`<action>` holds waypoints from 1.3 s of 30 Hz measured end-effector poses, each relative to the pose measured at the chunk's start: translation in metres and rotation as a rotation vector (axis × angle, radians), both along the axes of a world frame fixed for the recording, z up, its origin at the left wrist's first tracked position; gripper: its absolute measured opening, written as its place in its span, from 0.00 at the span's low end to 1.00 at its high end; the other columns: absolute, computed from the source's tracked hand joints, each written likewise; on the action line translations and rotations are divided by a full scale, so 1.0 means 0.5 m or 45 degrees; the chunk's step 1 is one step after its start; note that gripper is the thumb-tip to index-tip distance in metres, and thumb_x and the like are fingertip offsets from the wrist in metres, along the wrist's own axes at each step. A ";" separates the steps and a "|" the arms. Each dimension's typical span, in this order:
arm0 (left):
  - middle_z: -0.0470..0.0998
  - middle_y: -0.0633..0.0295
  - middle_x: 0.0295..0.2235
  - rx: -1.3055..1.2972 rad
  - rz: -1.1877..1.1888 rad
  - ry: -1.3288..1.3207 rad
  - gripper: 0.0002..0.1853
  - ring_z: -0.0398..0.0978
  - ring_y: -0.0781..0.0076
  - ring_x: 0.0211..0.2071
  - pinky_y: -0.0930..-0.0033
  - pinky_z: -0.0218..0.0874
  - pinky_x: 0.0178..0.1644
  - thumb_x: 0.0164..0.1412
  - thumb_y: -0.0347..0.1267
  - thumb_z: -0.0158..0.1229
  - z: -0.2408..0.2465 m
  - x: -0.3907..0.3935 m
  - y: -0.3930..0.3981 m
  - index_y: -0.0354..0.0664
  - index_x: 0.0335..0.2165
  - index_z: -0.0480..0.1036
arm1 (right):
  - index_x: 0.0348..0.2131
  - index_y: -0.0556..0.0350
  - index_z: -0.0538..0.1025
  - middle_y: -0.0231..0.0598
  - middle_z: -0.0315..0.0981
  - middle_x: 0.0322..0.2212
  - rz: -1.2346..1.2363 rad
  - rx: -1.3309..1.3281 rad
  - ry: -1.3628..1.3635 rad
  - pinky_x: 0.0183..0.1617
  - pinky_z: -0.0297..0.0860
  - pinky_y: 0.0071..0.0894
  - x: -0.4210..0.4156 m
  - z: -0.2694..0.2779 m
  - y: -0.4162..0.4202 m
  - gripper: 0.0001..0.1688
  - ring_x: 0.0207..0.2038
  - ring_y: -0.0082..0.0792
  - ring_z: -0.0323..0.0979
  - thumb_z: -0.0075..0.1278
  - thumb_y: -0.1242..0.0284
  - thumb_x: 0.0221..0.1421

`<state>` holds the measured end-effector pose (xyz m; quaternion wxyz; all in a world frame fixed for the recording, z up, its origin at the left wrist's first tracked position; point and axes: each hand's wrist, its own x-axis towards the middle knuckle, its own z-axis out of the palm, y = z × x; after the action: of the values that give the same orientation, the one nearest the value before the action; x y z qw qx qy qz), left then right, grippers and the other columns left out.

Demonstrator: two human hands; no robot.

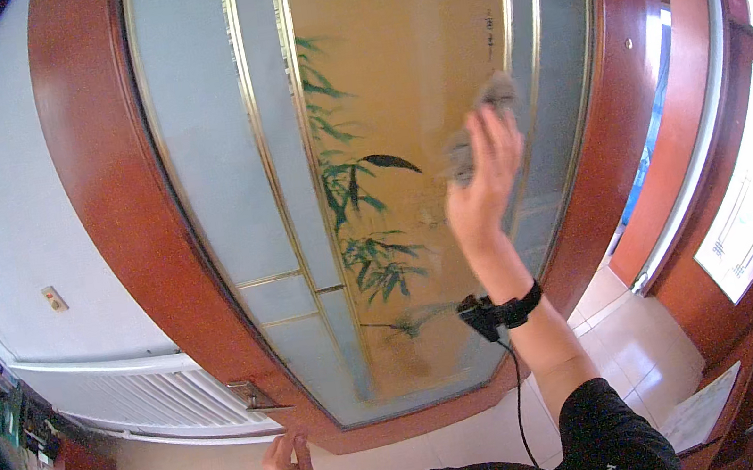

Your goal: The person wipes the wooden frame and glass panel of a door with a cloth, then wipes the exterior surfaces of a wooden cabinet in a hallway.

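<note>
My right hand [487,156] presses a grey cloth [499,92] flat to a glass panel [400,89]. The cloth bunches out past the fingertips and beside the thumb side. Behind the glass shows a painted bamboo picture [380,263] on a tan ground, with a column of writing near its right edge. Gold strips and pale blue-grey bands border it. A reddish-brown wooden door [132,217] frames the glass. My left hand [289,464] is low, near the door's bottom left edge, fingers slightly bent and no object visible in it. Whether it touches the wood is unclear.
A metal door handle [249,396] projects at lower left. Beyond it are a white radiator [155,392] and a wall switch [55,299]. At right, a bright doorway [750,200] and a cluttered table [713,405] appear. A black cable [520,416] hangs from my right wrist strap.
</note>
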<state>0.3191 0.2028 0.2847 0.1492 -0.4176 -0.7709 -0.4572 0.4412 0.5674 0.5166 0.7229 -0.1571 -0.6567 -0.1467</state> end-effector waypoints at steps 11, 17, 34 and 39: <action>0.75 0.51 0.24 -0.035 0.137 -0.098 0.09 0.74 0.56 0.25 0.62 0.64 0.30 0.53 0.22 0.53 -0.043 -0.064 -0.105 0.34 0.35 0.75 | 0.51 0.61 0.68 0.41 0.58 0.56 0.285 0.247 -0.594 0.64 0.45 0.53 -0.330 -0.104 -0.296 0.28 0.61 0.44 0.51 0.44 0.71 0.50; 0.76 0.52 0.24 -0.048 0.124 -0.119 0.09 0.75 0.59 0.26 0.64 0.65 0.32 0.56 0.23 0.51 -0.045 -0.064 -0.113 0.33 0.36 0.75 | 0.48 0.57 0.72 0.35 0.61 0.54 0.287 0.339 -0.665 0.63 0.48 0.49 -0.326 -0.143 -0.313 0.23 0.59 0.37 0.55 0.46 0.71 0.52; 0.74 0.51 0.24 -0.092 0.037 -0.012 0.05 0.73 0.50 0.26 0.58 0.64 0.29 0.53 0.24 0.54 0.006 0.068 0.040 0.35 0.30 0.74 | 0.53 0.54 0.67 0.41 0.59 0.54 -0.246 -0.015 -0.254 0.64 0.47 0.53 0.203 -0.065 0.163 0.39 0.60 0.50 0.52 0.45 0.89 0.37; 0.73 0.51 0.23 -0.096 -0.006 0.056 0.03 0.72 0.50 0.25 0.58 0.63 0.28 0.53 0.23 0.54 0.035 0.094 0.074 0.35 0.29 0.73 | 0.53 0.57 0.66 0.42 0.56 0.56 -0.262 -0.068 -0.179 0.65 0.47 0.51 0.270 -0.120 0.201 0.36 0.61 0.50 0.50 0.47 0.88 0.41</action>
<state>0.3658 0.2397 0.3022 0.1493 -0.4347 -0.7832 -0.4189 0.5764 0.6679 0.4567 0.6518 -0.2322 -0.6898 -0.2131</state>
